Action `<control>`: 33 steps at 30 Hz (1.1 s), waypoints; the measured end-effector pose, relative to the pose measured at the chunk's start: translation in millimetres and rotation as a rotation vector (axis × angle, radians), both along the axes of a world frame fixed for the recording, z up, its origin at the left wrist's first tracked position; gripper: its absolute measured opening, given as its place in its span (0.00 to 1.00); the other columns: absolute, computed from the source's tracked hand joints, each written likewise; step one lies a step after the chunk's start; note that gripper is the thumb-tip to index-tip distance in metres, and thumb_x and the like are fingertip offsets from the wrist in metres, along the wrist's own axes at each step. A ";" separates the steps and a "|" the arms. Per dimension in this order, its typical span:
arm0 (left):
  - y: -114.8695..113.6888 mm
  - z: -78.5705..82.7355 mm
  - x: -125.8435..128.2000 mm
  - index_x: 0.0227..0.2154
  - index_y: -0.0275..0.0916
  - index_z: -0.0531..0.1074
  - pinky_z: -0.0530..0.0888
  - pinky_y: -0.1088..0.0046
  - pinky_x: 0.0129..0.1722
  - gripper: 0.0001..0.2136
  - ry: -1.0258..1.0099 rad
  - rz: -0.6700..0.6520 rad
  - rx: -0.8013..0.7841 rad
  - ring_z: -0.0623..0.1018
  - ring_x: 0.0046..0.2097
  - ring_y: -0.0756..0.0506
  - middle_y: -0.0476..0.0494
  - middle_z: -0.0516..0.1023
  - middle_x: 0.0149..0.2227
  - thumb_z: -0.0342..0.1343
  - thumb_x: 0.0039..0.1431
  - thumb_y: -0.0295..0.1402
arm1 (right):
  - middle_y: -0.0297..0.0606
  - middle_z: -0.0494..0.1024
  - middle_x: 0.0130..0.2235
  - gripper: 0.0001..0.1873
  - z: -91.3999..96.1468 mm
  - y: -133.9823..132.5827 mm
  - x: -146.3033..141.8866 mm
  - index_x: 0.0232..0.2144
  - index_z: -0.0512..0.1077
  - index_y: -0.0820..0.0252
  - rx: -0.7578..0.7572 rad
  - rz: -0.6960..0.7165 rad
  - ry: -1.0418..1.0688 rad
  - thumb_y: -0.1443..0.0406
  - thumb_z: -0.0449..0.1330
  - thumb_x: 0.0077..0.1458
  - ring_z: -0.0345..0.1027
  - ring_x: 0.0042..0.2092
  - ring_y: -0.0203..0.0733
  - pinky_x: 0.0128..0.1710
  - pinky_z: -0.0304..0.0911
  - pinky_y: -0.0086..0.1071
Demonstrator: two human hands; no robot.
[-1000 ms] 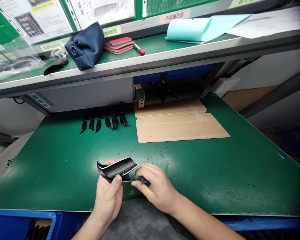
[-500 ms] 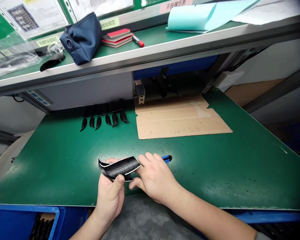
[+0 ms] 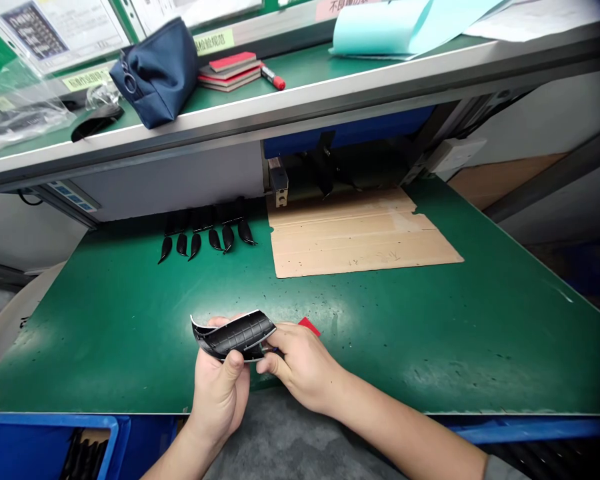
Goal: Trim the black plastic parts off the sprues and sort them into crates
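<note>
My left hand (image 3: 223, 383) holds a curved black plastic shell (image 3: 240, 335), thumb on its near edge and fingers behind it. The shell's ribbed hollow side faces up, and pale lines run along its rims. At the shell's right end, my right hand (image 3: 305, 363) is closed, thumb and forefinger close together. A slim dark tool (image 3: 272, 349) shows between these fingers and the shell; most of it is hidden by the hand. Just behind my right knuckles, a flat red piece (image 3: 310, 325) is partly covered.
Several black curved parts (image 3: 195, 245) lie in a row at the back left. A cardboard sheet (image 3: 360, 243) lies on the green table (image 3: 480, 333). The shelf above carries a blue pouch (image 3: 157, 77), red notebooks (image 3: 231, 70) and a red marker (image 3: 273, 78). A blue bin (image 3: 50, 420) stands front left.
My right hand has turned and dropped slightly at the shell's right end. The blue-and-black handle that stuck out behind it is out of sight, and the red piece now shows.
</note>
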State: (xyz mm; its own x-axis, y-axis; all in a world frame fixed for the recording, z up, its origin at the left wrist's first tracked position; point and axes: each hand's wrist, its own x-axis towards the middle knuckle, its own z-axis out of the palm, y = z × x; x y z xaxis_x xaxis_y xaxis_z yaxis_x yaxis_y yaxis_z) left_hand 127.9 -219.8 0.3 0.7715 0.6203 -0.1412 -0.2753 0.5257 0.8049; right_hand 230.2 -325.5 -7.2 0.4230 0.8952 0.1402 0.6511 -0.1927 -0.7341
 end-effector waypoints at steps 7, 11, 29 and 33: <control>0.1 -0.6 -1.5 0.42 0.45 0.68 0.73 0.75 0.37 0.20 -0.024 0.004 -0.075 0.76 0.45 0.46 0.46 0.76 0.43 0.66 0.47 0.39 | 0.42 0.70 0.34 0.38 -3.0 8.1 -19.3 0.34 0.66 0.59 0.210 -0.174 0.168 0.36 0.32 0.53 0.62 0.37 0.44 0.38 0.59 0.36; 1.6 0.4 -2.7 0.41 0.44 0.67 0.73 0.75 0.40 0.20 -0.031 0.001 -0.039 0.76 0.41 0.48 0.46 0.76 0.40 0.67 0.46 0.38 | 0.29 0.59 0.23 0.33 -7.2 7.2 -8.1 0.23 0.60 0.58 0.209 0.119 0.432 0.38 0.38 0.55 0.53 0.26 0.34 0.26 0.50 0.28; 27.4 -23.8 -47.4 0.43 0.45 0.63 0.71 0.62 0.49 0.24 -0.126 0.037 0.168 0.75 0.49 0.41 0.44 0.73 0.47 0.68 0.45 0.35 | 0.30 0.67 0.29 0.13 6.4 20.0 -21.9 0.39 0.64 0.56 0.381 -0.117 1.107 0.54 0.51 0.62 0.51 0.24 0.29 0.26 0.52 0.28; 32.0 -10.3 -59.8 0.42 0.45 0.63 0.72 0.65 0.46 0.23 -0.186 0.079 0.108 0.75 0.47 0.42 0.45 0.73 0.44 0.68 0.44 0.37 | 0.32 0.69 0.29 0.08 11.4 29.6 -40.9 0.33 0.70 0.58 0.275 -0.054 0.723 0.60 0.60 0.57 0.60 0.30 0.34 0.30 0.57 0.29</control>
State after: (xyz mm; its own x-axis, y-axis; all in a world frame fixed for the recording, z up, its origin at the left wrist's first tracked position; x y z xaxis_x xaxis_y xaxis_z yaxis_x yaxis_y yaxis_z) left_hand 68.1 -187.8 -10.0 0.7268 0.6834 0.0692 -0.4610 0.4106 0.7867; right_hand 189.3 -295.9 4.1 0.5364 0.8435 0.0267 -0.0136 0.0402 -0.9991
